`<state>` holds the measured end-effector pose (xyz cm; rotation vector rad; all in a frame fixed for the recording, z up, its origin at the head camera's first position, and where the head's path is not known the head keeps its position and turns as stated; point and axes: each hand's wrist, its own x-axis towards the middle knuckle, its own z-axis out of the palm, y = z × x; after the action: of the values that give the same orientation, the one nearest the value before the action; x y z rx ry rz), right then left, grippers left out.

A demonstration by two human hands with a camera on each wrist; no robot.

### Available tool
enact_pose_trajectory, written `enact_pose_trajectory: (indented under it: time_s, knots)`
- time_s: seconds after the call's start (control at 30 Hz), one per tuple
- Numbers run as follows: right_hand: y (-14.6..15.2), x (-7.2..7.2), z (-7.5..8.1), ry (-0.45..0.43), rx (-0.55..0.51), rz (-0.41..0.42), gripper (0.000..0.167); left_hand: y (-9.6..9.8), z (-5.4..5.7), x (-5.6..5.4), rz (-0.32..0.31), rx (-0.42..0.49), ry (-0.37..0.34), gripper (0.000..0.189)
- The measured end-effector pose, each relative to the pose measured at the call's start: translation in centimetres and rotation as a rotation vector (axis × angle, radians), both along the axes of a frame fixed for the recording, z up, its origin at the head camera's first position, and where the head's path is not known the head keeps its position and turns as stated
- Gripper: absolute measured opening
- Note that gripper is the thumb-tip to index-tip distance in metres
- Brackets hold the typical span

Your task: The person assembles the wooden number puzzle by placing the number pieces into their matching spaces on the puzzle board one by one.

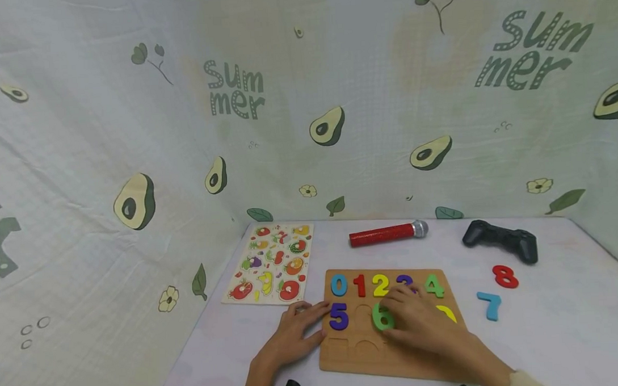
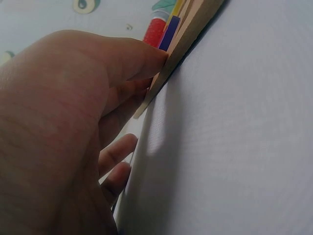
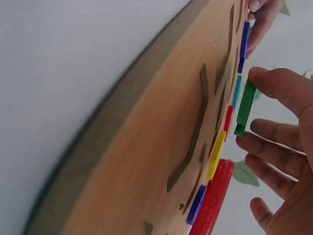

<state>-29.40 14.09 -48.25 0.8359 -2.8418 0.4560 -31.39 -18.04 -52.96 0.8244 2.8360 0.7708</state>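
Observation:
My right hand (image 1: 418,320) pinches a green number 6 (image 1: 382,316) between thumb and fingertips, over the wooden number board (image 1: 356,364). In the right wrist view the green 6 (image 3: 246,105) stands a little off the board's surface, tilted. My left hand (image 1: 293,332) rests at the board's left edge, thumb and fingertips touching it, other fingers loosely extended. Numbers 0 (image 1: 338,284), 1 (image 1: 360,285), 2 (image 1: 381,285), 3 (image 1: 404,280), 4 (image 1: 434,286) and 5 (image 1: 339,316) sit in the board. My right hand partly hides a yellow piece (image 1: 448,313).
Right of the board lie a blue number 7 (image 1: 490,305) and a red number 8 (image 1: 505,276). Behind it are a red microphone (image 1: 384,234) and a black game controller (image 1: 501,240). A fruit-picture board (image 1: 273,265) lies at the back left, before a printed cloth backdrop (image 1: 369,174).

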Motion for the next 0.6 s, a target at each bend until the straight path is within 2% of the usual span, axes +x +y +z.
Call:
enact_pose_trajectory:
  time_s: [0.6]
  knots:
    - [-2.1,-0.9,-1.1,0.035,0.004,0.022,0.049,0.0,0.3,0.0,-0.004,-0.01,0.005,0.052]
